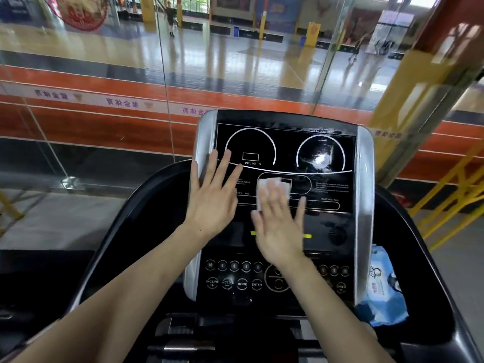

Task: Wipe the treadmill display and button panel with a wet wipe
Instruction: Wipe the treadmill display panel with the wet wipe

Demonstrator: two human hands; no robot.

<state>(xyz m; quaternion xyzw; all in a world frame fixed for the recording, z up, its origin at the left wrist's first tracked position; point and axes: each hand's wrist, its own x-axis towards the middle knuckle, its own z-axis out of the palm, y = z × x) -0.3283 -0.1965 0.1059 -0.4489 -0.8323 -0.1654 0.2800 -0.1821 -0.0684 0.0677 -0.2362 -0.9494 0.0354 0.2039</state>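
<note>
The display (285, 158) occupies the far section of the console, the button panel (235, 281) the near section. A wipes pack (379, 286) lies right of the panel.

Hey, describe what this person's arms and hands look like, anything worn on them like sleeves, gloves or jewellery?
Both forearms are bare as far as the frame shows: no sleeves in view. The left hand and right hand wear no gloves, and no rings, watch or bracelets show on fingers or wrists. The right hand is motion-blurred, so small details there cannot be made out.

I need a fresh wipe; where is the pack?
Head view, lower right: the blue wipe pack sits right of the button panel.
</note>
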